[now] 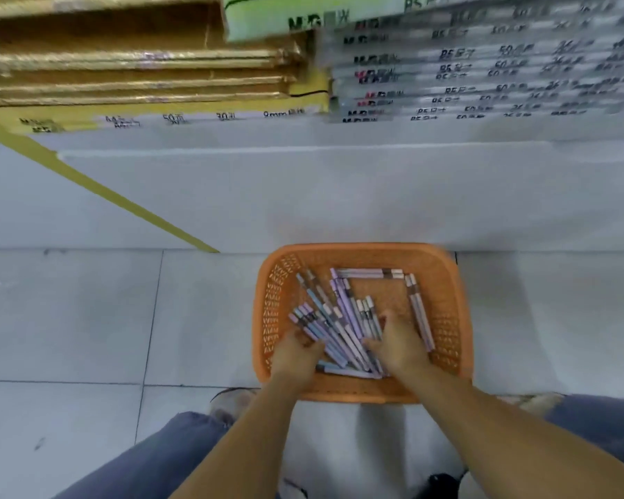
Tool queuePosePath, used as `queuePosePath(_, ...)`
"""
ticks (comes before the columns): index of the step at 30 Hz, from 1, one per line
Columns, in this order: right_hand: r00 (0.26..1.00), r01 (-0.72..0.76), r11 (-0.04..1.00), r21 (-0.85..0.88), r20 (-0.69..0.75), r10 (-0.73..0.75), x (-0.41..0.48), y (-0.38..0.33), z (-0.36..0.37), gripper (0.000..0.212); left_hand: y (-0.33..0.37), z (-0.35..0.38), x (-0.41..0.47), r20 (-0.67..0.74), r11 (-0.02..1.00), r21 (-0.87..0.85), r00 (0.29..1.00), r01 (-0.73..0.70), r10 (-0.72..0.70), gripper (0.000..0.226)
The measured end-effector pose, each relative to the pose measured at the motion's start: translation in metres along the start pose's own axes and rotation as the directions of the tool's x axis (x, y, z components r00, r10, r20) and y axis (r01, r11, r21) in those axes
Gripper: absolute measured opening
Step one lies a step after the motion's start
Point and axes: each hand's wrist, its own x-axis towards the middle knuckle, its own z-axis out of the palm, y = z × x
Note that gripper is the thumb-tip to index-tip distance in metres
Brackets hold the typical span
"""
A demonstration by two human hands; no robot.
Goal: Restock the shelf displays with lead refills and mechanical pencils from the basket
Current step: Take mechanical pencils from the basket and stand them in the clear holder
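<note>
While both hands worked inside the orange perforated plastic basket [272, 307] on the pale tiled floor [69, 318], the step in hand looked to be gathering a handful of the slender pastel purple and blue mechanical pencils [346, 318] for the shelf. The pencils lay loose over the basket's bottom, most fanned from near right to far left, with a few along the far wall and the right wall. The left hand [296, 351], at the near left of the basket, had its fingers curled round the near ends of a fanned cluster. The right hand [398, 345] lay on the middle of the heap, fingers bent down among the pencils; whether it pinched any could not be told. No lead refills could be made out in the basket.

To do this well, the right hand would best sweep the loose ones towards the left hand's cluster, so that they lined up side by side before the lift. A crossed pencil would likely slip out. The strays by the far and right walls were better left for another handful. On the far side stood the white shelf base [303, 181], with stacked yellow-brown pads [141, 66] at far left and blurred grey-white packs [483, 66] at far right. No pencil display was in view.
</note>
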Motion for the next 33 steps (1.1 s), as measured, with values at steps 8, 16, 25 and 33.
queuePosePath(8,0.998,-0.019,1.000,-0.013,0.059,0.020,0.009,0.001,-0.003,0.013,0.012,0.024,0.018,-0.236,0.966,-0.224,0.954,0.129,-0.182,0.033)
queuePosePath(16,0.976,-0.164,0.944,0.285,0.185,0.114,0.002,0.008,-0.018,0.012,0.004,0.034,0.026,-0.240,0.929,-0.312,0.929,0.201,-0.282,0.020)
queuePosePath(25,0.980,-0.157,0.845,0.512,0.189,0.068,-0.017,0.004,-0.041,0.015,0.006,0.023,0.018,-0.138,0.849,-0.466,0.928,0.247,-0.346,0.038)
queuePosePath(33,0.980,0.123,0.879,0.461,0.081,-0.180,-0.059,-0.035,-0.085,0.013,0.072,-0.024,-0.038,0.004,0.862,-0.503,0.997,-0.069,0.082,0.025)
